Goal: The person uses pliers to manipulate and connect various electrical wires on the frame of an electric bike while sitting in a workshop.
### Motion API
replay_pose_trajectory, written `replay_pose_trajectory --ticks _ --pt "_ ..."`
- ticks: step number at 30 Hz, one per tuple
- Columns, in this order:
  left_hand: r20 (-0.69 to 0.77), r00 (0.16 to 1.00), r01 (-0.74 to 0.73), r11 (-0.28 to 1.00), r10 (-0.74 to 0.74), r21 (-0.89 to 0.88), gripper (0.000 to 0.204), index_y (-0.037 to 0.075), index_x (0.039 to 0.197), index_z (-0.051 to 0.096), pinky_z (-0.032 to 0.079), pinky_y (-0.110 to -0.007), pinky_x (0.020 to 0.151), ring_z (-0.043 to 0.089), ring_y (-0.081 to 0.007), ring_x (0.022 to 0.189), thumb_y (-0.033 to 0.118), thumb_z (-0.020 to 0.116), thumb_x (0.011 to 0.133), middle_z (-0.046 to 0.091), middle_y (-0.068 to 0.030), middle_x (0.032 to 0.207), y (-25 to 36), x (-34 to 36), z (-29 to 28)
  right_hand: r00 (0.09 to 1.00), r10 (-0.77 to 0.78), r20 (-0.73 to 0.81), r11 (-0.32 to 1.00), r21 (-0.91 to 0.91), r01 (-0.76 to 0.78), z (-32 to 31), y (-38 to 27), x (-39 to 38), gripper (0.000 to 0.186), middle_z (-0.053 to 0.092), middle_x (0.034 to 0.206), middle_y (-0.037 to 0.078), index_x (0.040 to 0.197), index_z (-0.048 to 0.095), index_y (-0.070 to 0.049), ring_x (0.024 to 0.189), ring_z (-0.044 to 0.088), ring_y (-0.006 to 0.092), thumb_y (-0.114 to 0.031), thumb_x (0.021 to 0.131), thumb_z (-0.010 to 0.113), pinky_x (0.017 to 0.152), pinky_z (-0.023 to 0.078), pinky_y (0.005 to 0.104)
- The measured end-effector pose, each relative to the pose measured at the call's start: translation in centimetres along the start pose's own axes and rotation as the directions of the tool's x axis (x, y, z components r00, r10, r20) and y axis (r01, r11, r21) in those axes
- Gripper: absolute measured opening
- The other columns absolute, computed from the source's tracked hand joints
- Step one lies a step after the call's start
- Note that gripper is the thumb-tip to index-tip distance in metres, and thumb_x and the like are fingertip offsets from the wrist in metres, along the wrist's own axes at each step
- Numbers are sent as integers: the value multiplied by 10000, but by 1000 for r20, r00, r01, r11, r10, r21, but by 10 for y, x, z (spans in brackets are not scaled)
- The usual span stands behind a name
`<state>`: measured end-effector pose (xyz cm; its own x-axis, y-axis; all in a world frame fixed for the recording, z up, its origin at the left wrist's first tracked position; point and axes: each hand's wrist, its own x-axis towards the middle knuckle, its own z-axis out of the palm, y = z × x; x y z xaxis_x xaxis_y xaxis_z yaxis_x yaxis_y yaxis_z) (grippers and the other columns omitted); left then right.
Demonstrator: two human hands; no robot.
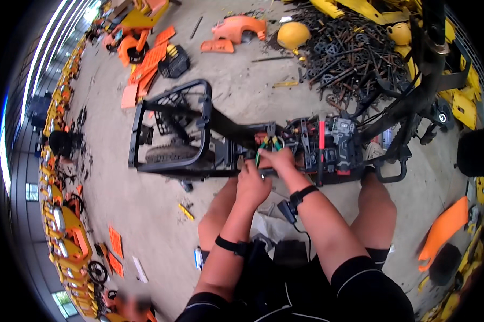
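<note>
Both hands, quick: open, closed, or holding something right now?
Left hand: fingers bent by the black frame; whether it holds anything can't be told.
Right hand: closed on green-handled pliers.

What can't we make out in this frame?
All in the head view:
- Left hand: what its fingertips touch; hidden by the back of the hand.
- Green-handled pliers: what their tips meet; too small among the clutter.
- Wheel: its full outline; frame tubes cross it.
- Metal parts pile: single pieces; too small and tangled.
- Person at lower left: cut off by the lower edge, face blurred.
</note>
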<state>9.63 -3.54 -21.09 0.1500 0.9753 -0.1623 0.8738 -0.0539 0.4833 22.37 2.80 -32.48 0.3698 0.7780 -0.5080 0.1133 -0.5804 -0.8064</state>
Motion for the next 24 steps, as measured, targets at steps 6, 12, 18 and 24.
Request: replay_pose_trajectory --ticks 6,12,18,24 --pt "143 960 245 969 -239 -26 738 -65 1428 397 469 -518 1028 558 -515 1215 342 624 855 554 -369 1316 -12 38 16 991 135 22 962 -242 -126 -8 -27 -19 763 740 967 226 1002 697 72 885 741 320 -565 637 905 786 562 420" --pt "77 954 298 940 -288 -166 578 -67 1292 480 503 -524 952 612 -495 1119 295 622 865 610 -339 1215 0 50 46 1000 -12 -12 996 -91 11 -4 -7 9 664 748 909 181 974 715 31 814 734 281 -530 666 895 757 559 401" --pt "120 932 362 906 -343 -218 664 -125 1279 478 489 -508 979 587 -511 1157 316 670 821 591 -379 1222 -25 48 46 997 25 74 999 -41 -22 10 -26 -14 521 753 915 167 971 723 13 812 733 255 -420 724 874 747 559 393" --pt "229 947 277 934 -226 -227 951 -180 1427 318 464 -484 1039 535 -527 1237 381 714 769 516 -421 1317 -20 60 41 992 121 27 990 -76 -119 16 -8 15 596 743 961 197 1025 689 70 849 729 260 -420 727 852 773 563 393"
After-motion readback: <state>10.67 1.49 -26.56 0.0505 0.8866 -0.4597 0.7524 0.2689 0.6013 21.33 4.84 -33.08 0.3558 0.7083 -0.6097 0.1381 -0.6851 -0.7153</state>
